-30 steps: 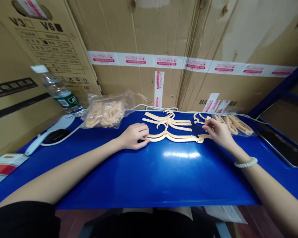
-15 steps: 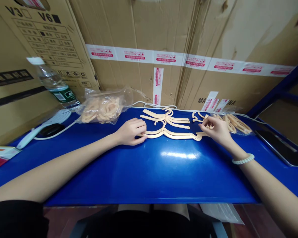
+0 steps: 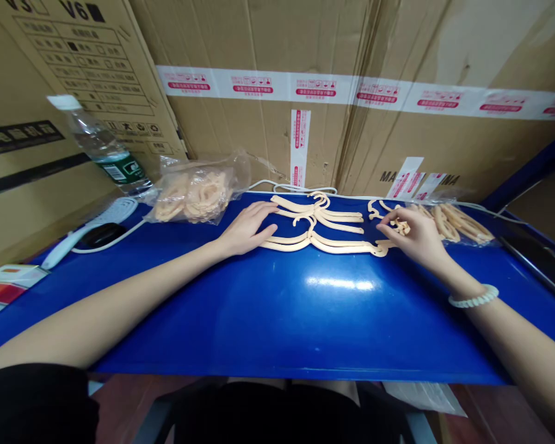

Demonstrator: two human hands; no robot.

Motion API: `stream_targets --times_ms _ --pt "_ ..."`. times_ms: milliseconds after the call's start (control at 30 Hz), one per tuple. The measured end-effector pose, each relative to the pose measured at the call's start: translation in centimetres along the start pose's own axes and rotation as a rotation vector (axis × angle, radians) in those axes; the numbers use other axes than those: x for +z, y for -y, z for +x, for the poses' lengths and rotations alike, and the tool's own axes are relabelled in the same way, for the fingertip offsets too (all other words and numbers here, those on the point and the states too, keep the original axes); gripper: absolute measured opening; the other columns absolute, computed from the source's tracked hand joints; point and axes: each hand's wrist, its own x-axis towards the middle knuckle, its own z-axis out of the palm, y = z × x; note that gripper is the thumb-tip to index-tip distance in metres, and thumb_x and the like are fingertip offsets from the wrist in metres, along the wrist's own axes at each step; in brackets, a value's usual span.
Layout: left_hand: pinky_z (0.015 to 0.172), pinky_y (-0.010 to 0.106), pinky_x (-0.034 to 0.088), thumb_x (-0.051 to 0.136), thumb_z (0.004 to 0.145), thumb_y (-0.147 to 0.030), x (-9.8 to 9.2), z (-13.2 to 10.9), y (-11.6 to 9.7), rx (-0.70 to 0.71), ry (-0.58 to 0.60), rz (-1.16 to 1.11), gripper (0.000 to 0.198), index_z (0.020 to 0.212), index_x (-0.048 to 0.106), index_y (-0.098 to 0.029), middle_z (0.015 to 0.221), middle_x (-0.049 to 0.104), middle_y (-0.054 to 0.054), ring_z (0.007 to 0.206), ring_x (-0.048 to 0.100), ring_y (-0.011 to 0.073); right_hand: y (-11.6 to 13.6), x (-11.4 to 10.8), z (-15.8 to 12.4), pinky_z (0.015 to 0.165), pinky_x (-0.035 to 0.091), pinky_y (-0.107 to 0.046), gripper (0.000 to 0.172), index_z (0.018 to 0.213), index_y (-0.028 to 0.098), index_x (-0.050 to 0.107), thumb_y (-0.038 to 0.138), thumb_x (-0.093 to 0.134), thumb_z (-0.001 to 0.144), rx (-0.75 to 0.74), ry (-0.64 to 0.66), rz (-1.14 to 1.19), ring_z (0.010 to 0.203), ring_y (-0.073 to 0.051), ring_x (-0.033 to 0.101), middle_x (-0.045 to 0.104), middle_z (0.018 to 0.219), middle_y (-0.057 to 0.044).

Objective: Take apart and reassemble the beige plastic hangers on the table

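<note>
Two nested folding clothes hangers [image 3: 342, 245], beige plastic, lie spread on the blue table, hooks pointing away from me. Just behind them is another similar set of hangers [image 3: 340, 216]. My left hand [image 3: 247, 231] rests at their left ends with its fingers stretched out, covering the front tips and holding nothing. At the right, my right hand [image 3: 419, 237] is curled, thumb and index finger around small beige pieces [image 3: 400, 227] whose exact kind I cannot make out. Loose beige hook parts [image 3: 374, 209] lie beside it, and an S-shaped piece [image 3: 380, 248] touches the front hangers' right end.
Clear bags of beige parts lie left [image 3: 194, 197] and right [image 3: 462, 223]. A water bottle [image 3: 120, 163], a white brush [image 3: 106, 216] and a black oval object [image 3: 102, 235] stand left. A dark phone-like device [image 3: 536, 268] is right. Cardboard boxes [image 3: 259, 135] wall the back.
My left hand has loosened from the front hangers' left ends and its fingers have straightened toward the rear set. My right hand stays by the small pieces. The view has tilted slightly.
</note>
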Motion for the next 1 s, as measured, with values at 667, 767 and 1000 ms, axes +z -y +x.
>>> stream_targets --times_ms 667,767,1000 --pt "0.114 0.055 0.04 0.045 0.1 -0.043 0.1 0.2 0.8 -0.063 0.077 -0.158 0.035 0.116 0.065 -0.019 0.135 0.062 0.012 0.131 0.055 0.0279 0.3 2.2 -0.8 0.111 0.042 -0.06 0.04 0.126 0.023 0.068 0.045 0.043 0.103 -0.168 0.353 0.05 0.127 -0.035 0.056 0.066 0.13 -0.014" --pt "0.109 0.052 0.046 0.048 0.099 -0.036 0.2 0.2 0.8 -0.019 -0.019 -0.148 0.029 0.11 0.069 -0.019 0.127 0.067 0.01 0.121 0.062 0.0269 0.9 2.0 -0.7 0.108 0.046 -0.059 0.039 0.129 0.023 0.067 0.042 0.045 0.103 -0.199 0.301 0.02 0.125 -0.035 0.057 0.063 0.132 -0.015" --pt "0.098 0.044 0.055 0.053 0.096 -0.014 0.3 0.2 0.8 0.069 -0.335 -0.094 0.024 0.102 0.075 -0.019 0.116 0.072 0.01 0.11 0.068 0.0237 2.4 1.4 -0.9 0.112 0.043 -0.057 0.046 0.147 0.026 0.051 0.033 0.05 0.101 -0.278 0.189 -0.035 0.136 -0.036 0.048 0.052 0.147 -0.016"
